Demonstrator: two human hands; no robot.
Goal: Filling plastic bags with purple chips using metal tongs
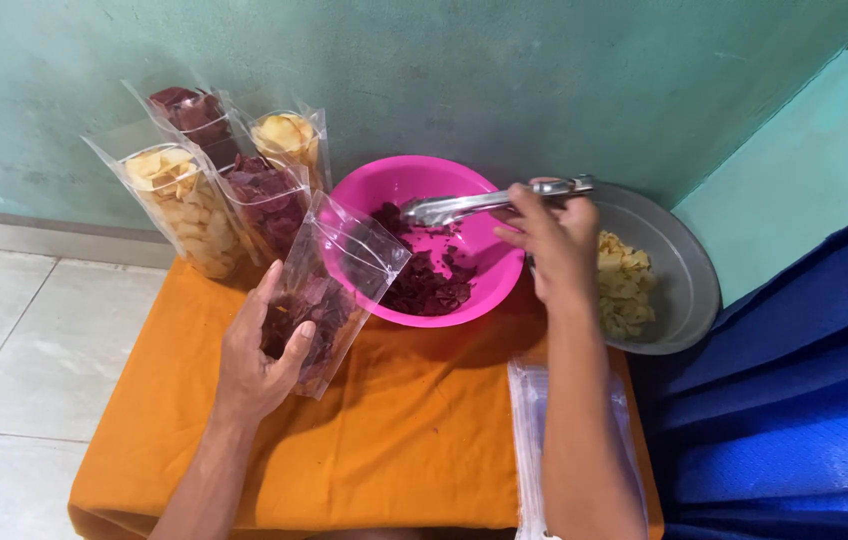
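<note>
My left hand (256, 352) grips a clear plastic pouch (336, 285) partly filled with dark purple chips, tilted with its open mouth toward a pink bowl (489, 260). The bowl holds more purple chips (429, 285). My right hand (556, 240) holds metal tongs (474, 204) whose tips reach over the bowl. The tongs look nearly closed and I see no chip between their tips.
Several filled pouches of yellow chips (184, 205) and purple chips (266, 195) stand against the teal wall. A grey metal pan (689, 275) with yellow chips sits at the right. A stack of clear empty pouches (529, 420) lies on the orange cloth (404, 430). Blue fabric (794, 400) is at far right.
</note>
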